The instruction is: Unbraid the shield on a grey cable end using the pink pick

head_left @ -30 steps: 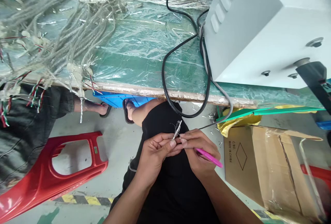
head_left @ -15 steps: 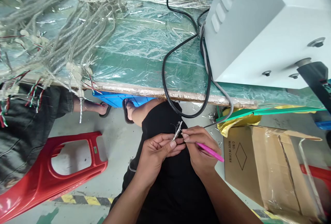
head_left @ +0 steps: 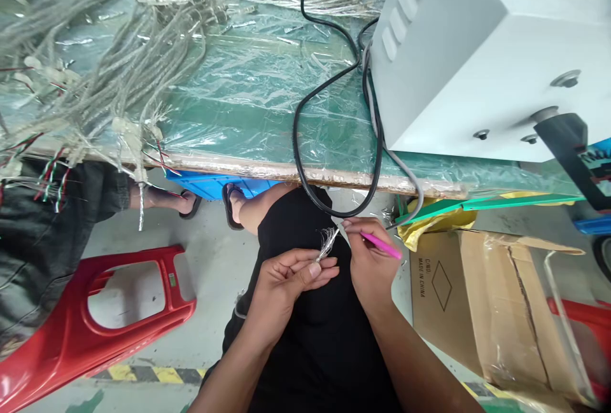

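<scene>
Left hand (head_left: 286, 292) pinched tight on a frayed braided-shield wire end (head_left: 327, 244) above the black-clothed lap (head_left: 310, 343), seemingly to offer strands to the right hand (head_left: 370, 263), which grips a pink-handled tool (head_left: 382, 245) just beside them.

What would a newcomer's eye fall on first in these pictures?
Silver braided cable bundles heaped on the plastic-covered green table fill the upper left, and a pale grey metal box sits upper right. At centre, the left hand pinches a frayed wire end; the right hand holds a slim pink rod.

Left hand (head_left: 291, 289) curled, right hand (head_left: 370, 260) just beside it.
</scene>
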A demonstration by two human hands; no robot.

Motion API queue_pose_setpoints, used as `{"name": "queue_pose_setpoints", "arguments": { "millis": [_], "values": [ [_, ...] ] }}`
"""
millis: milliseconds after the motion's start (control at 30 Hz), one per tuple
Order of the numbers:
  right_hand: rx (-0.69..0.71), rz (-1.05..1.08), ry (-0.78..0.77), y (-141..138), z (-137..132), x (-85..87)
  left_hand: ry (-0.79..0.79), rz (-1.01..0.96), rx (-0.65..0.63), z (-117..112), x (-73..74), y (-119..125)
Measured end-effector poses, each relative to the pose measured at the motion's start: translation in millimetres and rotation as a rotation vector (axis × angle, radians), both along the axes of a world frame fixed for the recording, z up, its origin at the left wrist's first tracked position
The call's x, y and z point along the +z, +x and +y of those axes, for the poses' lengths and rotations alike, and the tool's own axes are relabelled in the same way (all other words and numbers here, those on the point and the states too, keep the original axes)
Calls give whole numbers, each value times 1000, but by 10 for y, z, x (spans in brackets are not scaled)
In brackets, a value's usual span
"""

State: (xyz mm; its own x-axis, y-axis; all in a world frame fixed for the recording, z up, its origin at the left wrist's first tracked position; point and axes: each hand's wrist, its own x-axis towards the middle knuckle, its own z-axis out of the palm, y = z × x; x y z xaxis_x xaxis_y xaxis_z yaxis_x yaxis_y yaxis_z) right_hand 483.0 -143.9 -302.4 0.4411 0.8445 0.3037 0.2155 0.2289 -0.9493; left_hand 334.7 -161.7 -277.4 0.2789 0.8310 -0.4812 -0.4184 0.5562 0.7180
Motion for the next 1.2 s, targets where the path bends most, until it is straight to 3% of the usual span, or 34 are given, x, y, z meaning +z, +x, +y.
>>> {"name": "queue_pose_setpoints", "arguments": {
  "millis": [167, 333, 467, 1000, 1200],
  "values": [
    [-22, 11, 58, 22, -42, -21, -13, 12, 7, -2, 3, 12],
    [115, -53, 215, 19, -199, 21, -18, 25, -5, -2, 5, -2],
    [226, -94, 249, 23, -230, 33, -11, 26, -26, 3, 4, -10],
    [280, -106, 214, 20, -194, 58, 16, 53, -40, 5, -15, -13],
    [275, -103, 83, 2, -197, 125, 40, 111, -14, -18, 28, 42]
  ]
}}
